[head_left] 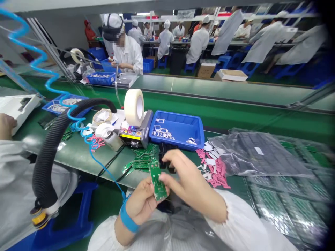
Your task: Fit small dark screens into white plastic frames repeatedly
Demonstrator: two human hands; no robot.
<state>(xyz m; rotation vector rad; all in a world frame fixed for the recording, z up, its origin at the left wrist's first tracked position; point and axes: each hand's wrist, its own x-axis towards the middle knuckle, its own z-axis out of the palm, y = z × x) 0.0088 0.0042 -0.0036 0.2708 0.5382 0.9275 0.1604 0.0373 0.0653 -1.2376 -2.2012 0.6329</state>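
A narrow green circuit board (158, 181) is held upright and slightly tilted in my left hand (143, 201), which wears a blue wrist strap. My right hand (183, 176) is over the board's right side, thumb close to its face and index finger extended and bent, with a gap between them. Whether the thumb touches the board I cannot tell. Behind the board lies a pile of green circuit boards (142, 158). A dark object (164, 150) sits just behind my right fingers, partly hidden.
A blue tray (178, 130) holds small white frames. Beside it stand a tape roll (134, 106) and a machine (136, 136). Pink strips (218, 174) and bagged boards (290, 205) lie right. A black hose (48, 150) arches at left, near another person's hand (6, 125).
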